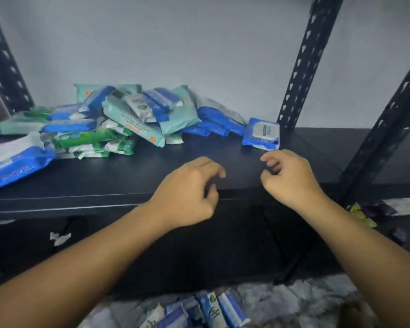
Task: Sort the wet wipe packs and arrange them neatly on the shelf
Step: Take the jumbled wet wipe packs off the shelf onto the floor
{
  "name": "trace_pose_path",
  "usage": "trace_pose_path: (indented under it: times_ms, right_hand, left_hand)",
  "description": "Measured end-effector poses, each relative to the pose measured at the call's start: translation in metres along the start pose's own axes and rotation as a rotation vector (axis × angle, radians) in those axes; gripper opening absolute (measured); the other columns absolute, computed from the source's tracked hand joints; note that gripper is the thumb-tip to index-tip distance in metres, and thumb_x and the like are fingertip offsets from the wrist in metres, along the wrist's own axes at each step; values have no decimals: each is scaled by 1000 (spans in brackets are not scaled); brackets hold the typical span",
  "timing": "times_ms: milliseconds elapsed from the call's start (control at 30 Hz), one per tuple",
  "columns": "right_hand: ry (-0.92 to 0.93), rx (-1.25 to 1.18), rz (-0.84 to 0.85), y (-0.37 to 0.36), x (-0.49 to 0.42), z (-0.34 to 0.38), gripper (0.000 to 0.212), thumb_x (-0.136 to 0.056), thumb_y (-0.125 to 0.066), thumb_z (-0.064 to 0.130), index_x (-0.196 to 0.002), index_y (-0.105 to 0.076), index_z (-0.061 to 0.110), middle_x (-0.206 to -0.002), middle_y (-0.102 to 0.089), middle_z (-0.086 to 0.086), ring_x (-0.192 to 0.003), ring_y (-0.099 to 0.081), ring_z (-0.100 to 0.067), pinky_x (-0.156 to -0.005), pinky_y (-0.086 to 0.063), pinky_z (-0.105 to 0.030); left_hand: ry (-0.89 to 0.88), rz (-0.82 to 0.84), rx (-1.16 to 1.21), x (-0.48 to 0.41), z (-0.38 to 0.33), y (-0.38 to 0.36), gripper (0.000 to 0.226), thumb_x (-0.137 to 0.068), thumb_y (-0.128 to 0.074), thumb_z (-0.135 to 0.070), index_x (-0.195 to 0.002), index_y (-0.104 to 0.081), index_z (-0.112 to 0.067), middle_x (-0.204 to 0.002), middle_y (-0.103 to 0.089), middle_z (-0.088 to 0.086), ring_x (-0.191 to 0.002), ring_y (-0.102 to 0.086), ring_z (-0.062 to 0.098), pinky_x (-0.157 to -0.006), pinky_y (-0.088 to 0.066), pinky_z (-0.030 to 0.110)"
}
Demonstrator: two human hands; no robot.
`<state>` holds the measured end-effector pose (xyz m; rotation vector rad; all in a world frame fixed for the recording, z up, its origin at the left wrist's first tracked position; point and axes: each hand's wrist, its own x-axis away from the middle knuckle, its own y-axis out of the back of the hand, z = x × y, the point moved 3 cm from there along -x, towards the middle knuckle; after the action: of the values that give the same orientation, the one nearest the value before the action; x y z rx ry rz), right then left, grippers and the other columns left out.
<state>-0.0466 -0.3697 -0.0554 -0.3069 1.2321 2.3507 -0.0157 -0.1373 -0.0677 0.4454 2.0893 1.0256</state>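
One blue pack is sitting alone; the pile is waiting. Both hands, left and right, are hovering, each grip loose and holding nothing.

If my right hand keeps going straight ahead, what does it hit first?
Most likely the lone blue pack, lying just beyond the right hand on the shelf; depth is hard to judge.

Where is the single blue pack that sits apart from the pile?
The lone blue pack lies on the shelf, right of the pile, beside the rear upright post, just beyond the right hand.
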Motion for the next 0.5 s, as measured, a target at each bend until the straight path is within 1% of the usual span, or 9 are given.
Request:
trace_pose_path:
  times_ms: [100, 133, 167, 200, 300, 367, 433, 467, 500]
  right_hand:
    - [-117, -22, 62, -7, -45, -16, 51, -79, -68, 18, -130, -63, 23, -127, -56, 2, -110, -55, -16, -94, -44, -28]
    - [-137, -18, 71, -12, -58, -20, 59, -78, -67, 23, -136, -59, 24, -136, -52, 2, -120, -52, -19, -100, -43, -31]
    - [-147, 11, 70, -18, -72, -23, 66, -76, -66, 28, -141, -54, 26, -143, -45, 2, -129, -47, -22, -107, -40, -38]
    - [-149, 57, 58, -23, -85, -27, 70, -75, -65, 34, -144, -50, 28, -148, -38, 2, -136, -40, -25, -112, -35, -43]
    - [-113, 235, 11, -40, -117, -40, 73, -81, -65, 44, -149, -40, 34, -158, -18, 1, -148, -17, -25, -118, -19, -47]
    - [-110, 316, 49, -55, -131, -52, 73, -87, -55, 54, -154, -29, 37, -164, -11, 1, -152, -7, -23, -119, -13, -49]
    - [-141, 360, 82, -66, -141, -65, 69, -93, -39, 61, -156, -24, 38, -165, -14, 2, -152, -6, -22, -118, -12, -52]
    - [-161, 360, 81, -68, -144, -69, 64, -95, -33, 63, -154, -28, 39, -163, -18, 2, -151, -8, -21, -117, -13, -53]
    - [-177, 356, 69, -69, -147, -70, 60, -96, -29, 62, -151, -35, 40, -161, -22, 2, -150, -10, -21, -115, -14, -53]
  left_hand:
    - [-1, 78, -101, -55, 10, -4, 39, -81, -51, -28, -118, -62, -25, -116, -58, -8, -107, -57, 16, -92, -51, 39]
    - [-9, 100, -134, -74, 13, -5, 41, -79, -49, -30, -118, -61, -23, -115, -57, -5, -108, -57, 19, -92, -50, 40]
    - [-24, 114, -173, -94, 15, -7, 43, -76, -47, -32, -116, -60, -22, -114, -57, -3, -108, -56, 22, -91, -51, 42]
    - [-36, 122, -218, -114, 16, -7, 45, -74, -45, -32, -115, -59, -21, -113, -58, 0, -107, -56, 25, -90, -51, 43]
    - [-51, 150, -474, -173, 20, -9, 46, -76, -51, -30, -120, -58, -18, -119, -60, 4, -112, -54, 30, -96, -46, 43]
    - [-23, 167, -621, -210, 26, -12, 52, -79, -55, -33, -129, -53, -18, -127, -56, 5, -120, -49, 31, -102, -42, 45]
    - [71, 239, -670, -245, 41, -20, 64, -77, -58, -41, -136, -47, -18, -133, -51, 6, -126, -45, 31, -104, -41, 47]
    - [125, 279, -680, -259, 51, -26, 69, -76, -59, -44, -139, -45, -19, -136, -50, 6, -128, -44, 32, -103, -41, 48]
    - [172, 316, -690, -273, 61, -29, 73, -76, -61, -47, -142, -43, -21, -139, -48, 6, -130, -43, 32, -103, -40, 49]
